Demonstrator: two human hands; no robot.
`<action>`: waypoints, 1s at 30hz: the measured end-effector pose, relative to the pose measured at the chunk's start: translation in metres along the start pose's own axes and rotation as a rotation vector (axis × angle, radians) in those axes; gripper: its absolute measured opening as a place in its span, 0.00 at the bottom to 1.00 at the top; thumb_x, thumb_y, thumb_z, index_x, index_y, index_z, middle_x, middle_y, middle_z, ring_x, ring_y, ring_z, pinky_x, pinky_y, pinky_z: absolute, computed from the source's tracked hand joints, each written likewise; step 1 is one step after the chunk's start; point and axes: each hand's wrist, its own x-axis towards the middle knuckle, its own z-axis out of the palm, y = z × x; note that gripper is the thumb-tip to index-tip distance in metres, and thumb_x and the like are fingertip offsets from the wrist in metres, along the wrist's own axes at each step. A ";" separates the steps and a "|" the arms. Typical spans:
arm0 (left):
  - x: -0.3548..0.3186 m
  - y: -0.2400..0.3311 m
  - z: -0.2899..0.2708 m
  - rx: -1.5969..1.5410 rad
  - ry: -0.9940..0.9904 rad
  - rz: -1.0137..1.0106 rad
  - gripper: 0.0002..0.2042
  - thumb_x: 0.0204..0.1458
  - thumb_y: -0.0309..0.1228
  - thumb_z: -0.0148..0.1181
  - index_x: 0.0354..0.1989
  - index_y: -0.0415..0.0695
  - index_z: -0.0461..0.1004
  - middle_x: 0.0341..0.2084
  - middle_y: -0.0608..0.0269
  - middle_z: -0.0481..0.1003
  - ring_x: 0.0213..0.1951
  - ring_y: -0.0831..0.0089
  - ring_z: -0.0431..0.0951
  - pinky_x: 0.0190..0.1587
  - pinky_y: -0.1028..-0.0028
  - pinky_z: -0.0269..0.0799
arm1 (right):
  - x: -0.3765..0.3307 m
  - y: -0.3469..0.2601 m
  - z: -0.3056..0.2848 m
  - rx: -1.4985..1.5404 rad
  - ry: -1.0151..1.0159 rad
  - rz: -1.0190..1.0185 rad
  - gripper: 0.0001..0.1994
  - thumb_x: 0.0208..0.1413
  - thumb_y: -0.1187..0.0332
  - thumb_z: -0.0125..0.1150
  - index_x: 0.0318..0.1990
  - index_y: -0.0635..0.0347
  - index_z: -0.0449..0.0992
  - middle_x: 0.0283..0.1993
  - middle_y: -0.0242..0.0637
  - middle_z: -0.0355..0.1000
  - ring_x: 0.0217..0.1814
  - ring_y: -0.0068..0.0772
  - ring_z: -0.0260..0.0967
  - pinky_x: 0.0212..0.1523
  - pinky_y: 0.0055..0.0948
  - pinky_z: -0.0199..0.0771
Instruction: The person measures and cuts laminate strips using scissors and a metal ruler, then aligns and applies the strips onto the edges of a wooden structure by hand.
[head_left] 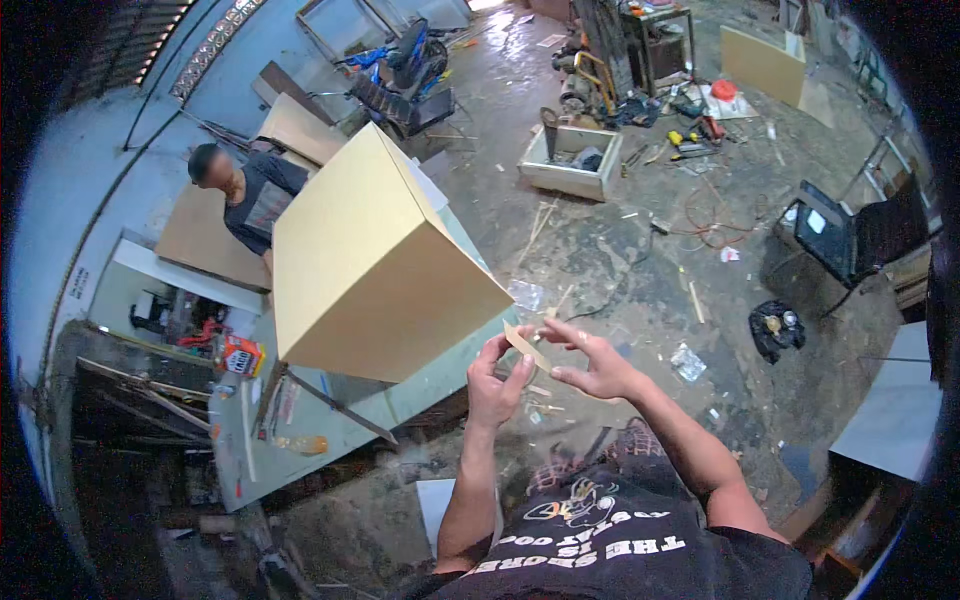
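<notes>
A thin, slightly curved tan strip [527, 347], perhaps veneer or sandpaper, is pinched between the thumb and fingers of my left hand [493, 388]. My right hand [598, 368] is beside it with fingers spread, the thumb close to the strip's lower end; whether it touches cannot be made out. Left of my hands, a large pale wood-coloured box [370, 270] rests tilted in view on a light green table [420, 385]. One of its corners is close to my left fingertips. Behind the box stands another person [262, 195], partly hidden by it.
A handsaw [345, 410], a clear bottle [300, 444] and an orange-red packet [240, 355] lie on the table. Across the littered floor are a white drawer-like box [570, 180], a black chair [880, 235], a black bag [777, 330] and an orange cord [715, 232]. A blue motorbike [400, 75] stands behind.
</notes>
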 end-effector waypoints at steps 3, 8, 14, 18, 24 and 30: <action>0.013 0.015 -0.021 0.093 0.060 0.148 0.21 0.54 0.27 0.64 0.57 0.34 0.73 0.60 0.47 0.73 0.61 0.62 0.73 0.64 0.64 0.65 | 0.028 0.005 0.022 0.080 0.027 -0.115 0.26 0.58 0.65 0.68 0.64 0.56 0.73 0.52 0.48 0.79 0.57 0.43 0.78 0.56 0.35 0.76; 0.088 0.006 -0.014 0.091 0.189 0.178 0.21 0.52 0.25 0.65 0.55 0.33 0.74 0.56 0.53 0.75 0.58 0.66 0.74 0.62 0.65 0.67 | 0.103 0.031 -0.033 0.030 0.025 -0.211 0.20 0.57 0.67 0.68 0.57 0.59 0.78 0.43 0.44 0.79 0.43 0.41 0.78 0.46 0.36 0.77; 0.127 0.022 -0.040 0.515 0.367 0.153 0.18 0.50 0.21 0.66 0.51 0.35 0.77 0.45 0.56 0.79 0.47 0.66 0.78 0.53 0.69 0.72 | 0.153 0.082 -0.050 -0.120 0.068 -0.274 0.17 0.58 0.69 0.65 0.54 0.59 0.79 0.43 0.45 0.79 0.45 0.47 0.78 0.46 0.39 0.78; 0.124 0.014 -0.056 0.594 0.581 0.083 0.16 0.50 0.23 0.70 0.48 0.37 0.78 0.40 0.56 0.80 0.42 0.67 0.80 0.50 0.68 0.75 | 0.184 0.135 -0.044 -0.185 0.071 -0.313 0.18 0.56 0.68 0.66 0.55 0.58 0.79 0.45 0.45 0.78 0.46 0.47 0.77 0.48 0.42 0.77; 0.150 0.010 -0.023 0.703 0.637 -0.211 0.13 0.51 0.28 0.72 0.44 0.38 0.82 0.38 0.59 0.82 0.42 0.70 0.80 0.50 0.70 0.74 | 0.219 0.180 -0.030 0.000 -0.076 -0.329 0.20 0.55 0.66 0.67 0.57 0.52 0.78 0.43 0.42 0.77 0.45 0.47 0.75 0.45 0.42 0.76; 0.165 -0.002 -0.013 0.659 0.826 -0.342 0.08 0.55 0.27 0.70 0.40 0.36 0.83 0.32 0.62 0.83 0.36 0.78 0.79 0.44 0.74 0.74 | 0.232 0.182 -0.018 0.039 -0.187 -0.312 0.21 0.57 0.65 0.67 0.59 0.45 0.77 0.42 0.38 0.77 0.43 0.46 0.75 0.43 0.42 0.75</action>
